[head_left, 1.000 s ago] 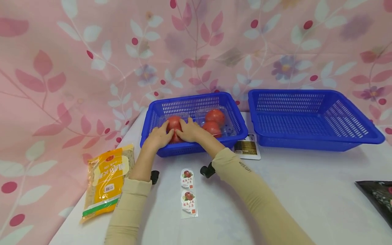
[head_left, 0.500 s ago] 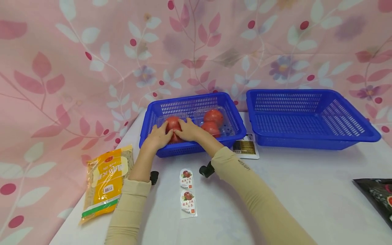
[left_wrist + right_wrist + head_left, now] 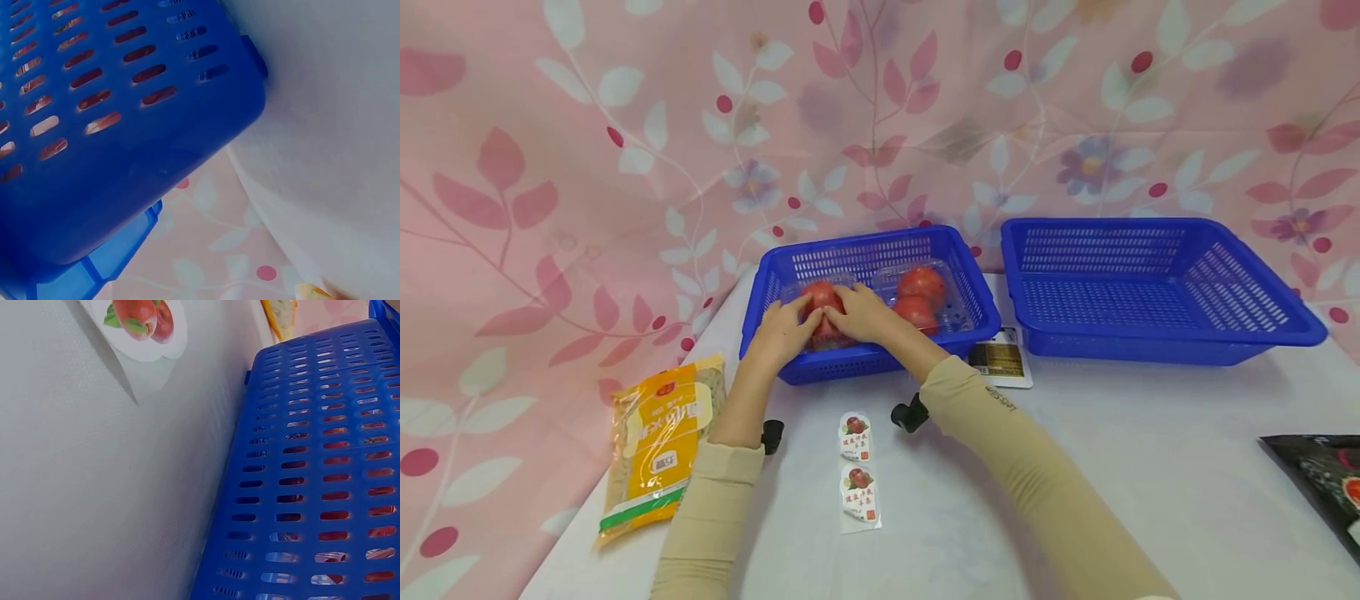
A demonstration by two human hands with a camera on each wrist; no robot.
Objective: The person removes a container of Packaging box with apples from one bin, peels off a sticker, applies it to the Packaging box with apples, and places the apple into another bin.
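Both hands reach into the left blue basket in the head view, over a clear plastic box with two round red fruits. My left hand holds the box's left side, its fingers bent around the nearer end. From the right, my right hand holds the same box, thumb and fingers spread around the fruit. The thumbs lie close together. Beside them stands a second clear box with two red fruits. Both wrist views show only the basket's slotted outer wall, with the hands hidden.
A second blue basket stands at the right. Two apple stickers on a backing strip lie in front. A yellow food bag is at the left, a black bag at the right edge. A flat packet lies partly under the left basket.
My fingers and thumbs have shifted slightly on the box, with the hands slightly further apart. The boxes and baskets stay in place; the view has drifted a little.
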